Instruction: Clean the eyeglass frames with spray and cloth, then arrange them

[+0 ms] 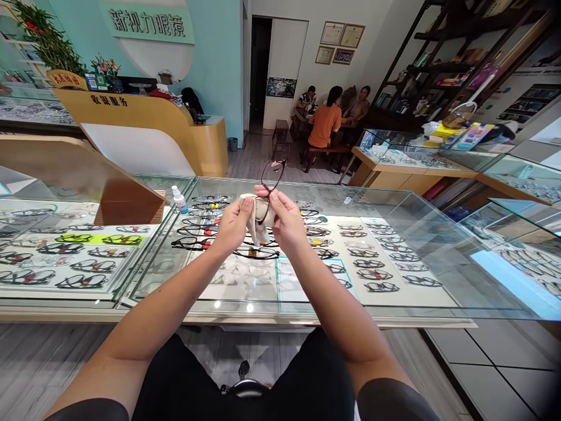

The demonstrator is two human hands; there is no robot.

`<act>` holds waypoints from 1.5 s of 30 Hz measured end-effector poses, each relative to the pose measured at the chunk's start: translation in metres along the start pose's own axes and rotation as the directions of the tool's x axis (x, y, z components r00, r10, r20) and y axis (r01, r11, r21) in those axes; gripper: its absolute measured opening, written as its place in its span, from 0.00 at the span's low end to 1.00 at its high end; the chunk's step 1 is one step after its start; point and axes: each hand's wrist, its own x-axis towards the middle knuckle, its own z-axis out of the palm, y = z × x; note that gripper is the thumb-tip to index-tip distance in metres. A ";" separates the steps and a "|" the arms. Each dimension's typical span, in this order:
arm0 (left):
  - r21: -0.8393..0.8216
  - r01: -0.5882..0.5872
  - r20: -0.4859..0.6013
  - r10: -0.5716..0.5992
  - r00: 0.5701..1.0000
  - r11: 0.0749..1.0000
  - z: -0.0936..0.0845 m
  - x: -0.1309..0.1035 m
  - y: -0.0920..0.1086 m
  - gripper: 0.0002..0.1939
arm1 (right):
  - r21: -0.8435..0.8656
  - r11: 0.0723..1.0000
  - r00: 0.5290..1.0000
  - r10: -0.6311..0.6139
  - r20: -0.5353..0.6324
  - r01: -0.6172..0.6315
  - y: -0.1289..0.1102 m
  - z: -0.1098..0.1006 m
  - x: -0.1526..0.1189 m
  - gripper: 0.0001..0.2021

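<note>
Above the glass counter, both my hands are raised close together around one pair of eyeglasses (pixel 283 169) with a dark reddish frame. One lens stands up clear of my fingers; the rest of the frame is partly hidden by them. My left hand (pixel 234 221) is closed on a cream cleaning cloth (pixel 255 219), which hangs down between the hands. The thumb and fingers of my right hand (pixel 287 219) pinch the eyeglasses. Below and around my hands, several dark-framed glasses (pixel 256 254) lie in rows on the counter.
The glass display counter (pixel 416 234) holds more frames. A white spray bottle (pixel 179 200) stands on it to the left, by a wooden-backed panel (pixel 56 164). A yellow cashier desk (pixel 210 146) is farther back. Several people sit at a table behind, one in an orange top (pixel 323 126).
</note>
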 end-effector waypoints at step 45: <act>0.116 -0.117 -0.066 0.125 0.990 0.986 -0.040 0.028 0.022 0.28 | -0.188 0.977 0.952 0.147 0.269 -0.098 -0.012 -0.032 0.012 0.21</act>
